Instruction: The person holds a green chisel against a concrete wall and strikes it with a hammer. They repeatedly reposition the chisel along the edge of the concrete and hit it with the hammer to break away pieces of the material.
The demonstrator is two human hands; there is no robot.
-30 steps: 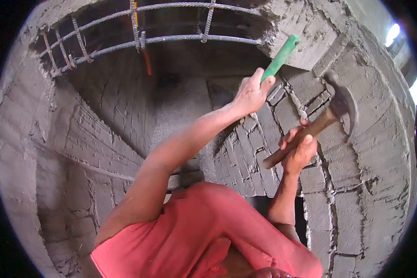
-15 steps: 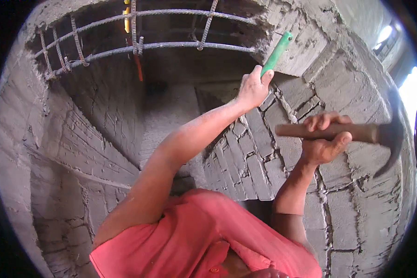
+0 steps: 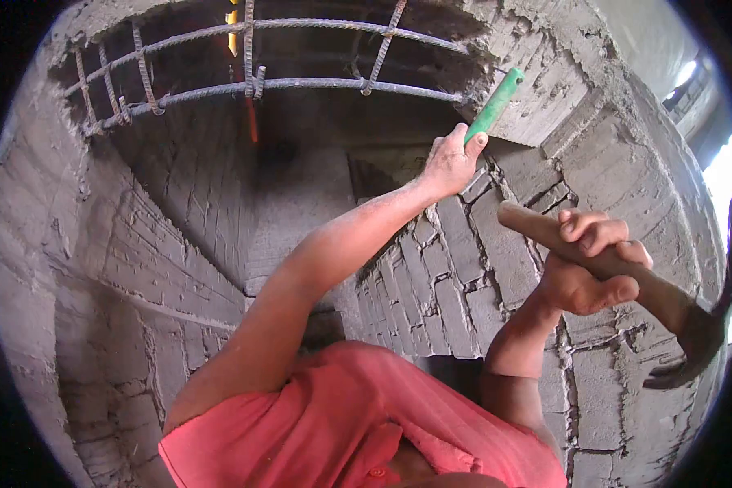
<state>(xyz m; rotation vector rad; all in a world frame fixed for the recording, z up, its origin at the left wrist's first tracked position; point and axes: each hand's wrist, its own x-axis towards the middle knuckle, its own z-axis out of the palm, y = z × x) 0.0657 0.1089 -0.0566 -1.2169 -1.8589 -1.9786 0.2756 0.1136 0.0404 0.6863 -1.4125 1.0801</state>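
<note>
My left hand (image 3: 451, 165) is closed around a green-handled tool (image 3: 496, 104), which slants up and right toward the rough concrete edge. A small hole shows near its upper end, and its lower part is mostly hidden by the fingers. To the right, my right hand (image 3: 587, 264) grips the wooden handle of a hammer (image 3: 655, 299). The hammer's dark curved head (image 3: 691, 350) points down and right, apart from the green tool. Bare brickwork (image 3: 464, 268) with rough mortar joints lies below and behind both hands.
Ribbed steel bars (image 3: 317, 83) cross an opening at the top left. Rough concrete (image 3: 537, 89) borders that opening on the right. A curved grey wall (image 3: 41, 244) runs down the left side. Bright light enters at the far right.
The hammer has tilted, its head swinging downward from a nearly level position. My right hand has shifted slightly right and down. My left hand keeps its grip on the green-handled tool.
</note>
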